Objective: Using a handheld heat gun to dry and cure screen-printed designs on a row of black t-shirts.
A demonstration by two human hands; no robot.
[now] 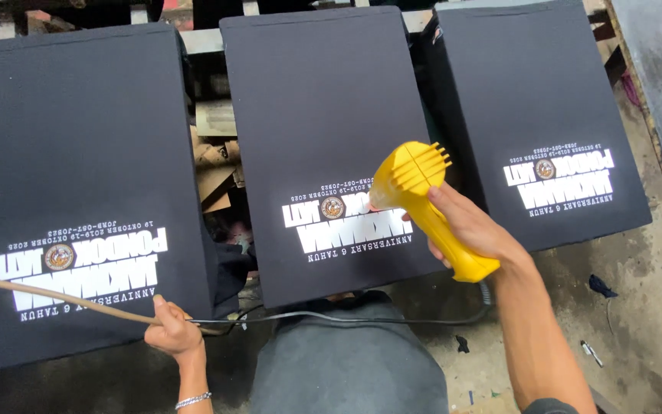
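Heat gun [421, 201]: yellow, nozzle over white print of middle black shirt [323, 138].
Right hand [465, 226]: fingers wrapped tight round gun handle, forearm angled up from lower right.
Left hand [172, 330]: closed round tan cord [55, 295] beside left shirt [70, 153], wrist bracelet [192, 400] showing.

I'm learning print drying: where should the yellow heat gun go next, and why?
Probably sweep it slowly left along the middle print. The right hand aims the heat gun at that print's right end only, and the left hand holds the cord clear.
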